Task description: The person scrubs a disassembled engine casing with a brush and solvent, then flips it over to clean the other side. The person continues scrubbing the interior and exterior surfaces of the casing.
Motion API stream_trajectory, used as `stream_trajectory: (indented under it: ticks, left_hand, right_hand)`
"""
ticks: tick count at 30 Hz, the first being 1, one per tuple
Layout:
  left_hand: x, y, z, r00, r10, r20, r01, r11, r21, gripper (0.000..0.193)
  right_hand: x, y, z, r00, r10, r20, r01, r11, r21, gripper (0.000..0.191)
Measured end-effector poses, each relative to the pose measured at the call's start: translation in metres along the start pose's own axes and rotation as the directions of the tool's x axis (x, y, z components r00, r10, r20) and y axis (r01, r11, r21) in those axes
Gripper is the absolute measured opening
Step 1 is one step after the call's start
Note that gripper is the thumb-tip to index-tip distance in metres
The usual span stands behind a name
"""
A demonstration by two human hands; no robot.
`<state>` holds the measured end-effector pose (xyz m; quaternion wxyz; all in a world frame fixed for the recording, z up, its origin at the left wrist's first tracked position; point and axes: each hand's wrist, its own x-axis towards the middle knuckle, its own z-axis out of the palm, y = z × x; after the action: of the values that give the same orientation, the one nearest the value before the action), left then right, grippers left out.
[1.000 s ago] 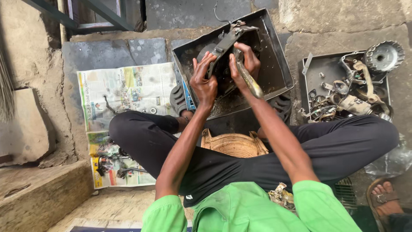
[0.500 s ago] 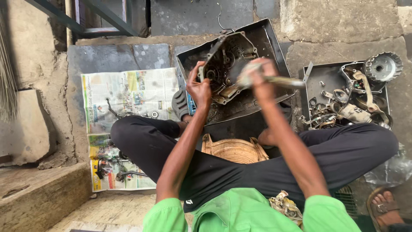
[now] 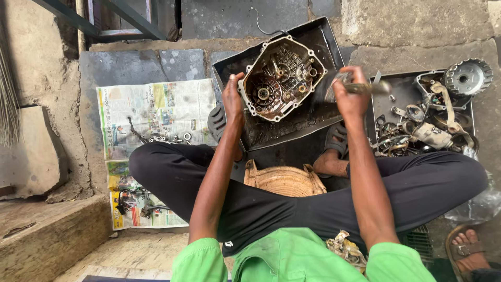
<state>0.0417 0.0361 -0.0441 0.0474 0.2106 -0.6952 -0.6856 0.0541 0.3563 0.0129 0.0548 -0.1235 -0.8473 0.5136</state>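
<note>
An open metal engine casing (image 3: 282, 78) with gears inside rests tilted in a dark metal tray (image 3: 323, 47). My left hand (image 3: 233, 98) grips the casing's left rim. My right hand (image 3: 350, 94) is closed on a metal tool (image 3: 365, 86), blurred, held above the gap between the two trays, to the right of the casing.
A second tray (image 3: 396, 89) at right holds several greasy engine parts and a round clutch part (image 3: 467, 77). Newspaper sheets (image 3: 156, 112) with small bolts lie at left. A woven basket (image 3: 284, 180) sits between my crossed legs. Another person's sandalled foot (image 3: 469, 245) is at bottom right.
My right hand has pulled out of the casing and swung right with the tool. The casing's inside now shows. My left hand stays on its rim.
</note>
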Motion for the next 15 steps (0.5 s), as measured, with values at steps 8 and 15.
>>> stream_trajectory:
  ticks: [8, 15]
  left_hand:
    - [0.003, 0.017, 0.020, 0.999, 0.031, 0.007, -0.032, 0.999, 0.017, 0.055]
    - [0.003, 0.013, 0.020, 0.992, 0.102, 0.072, -0.101, 0.995, -0.018, 0.053]
  right_hand:
    - [-0.024, -0.089, 0.160, 0.980, 0.171, 0.102, -0.192, 0.949, 0.252, 0.013]
    - [-0.005, -0.079, 0.147, 0.934, 0.166, 0.316, -0.315, 0.797, 0.515, 0.015]
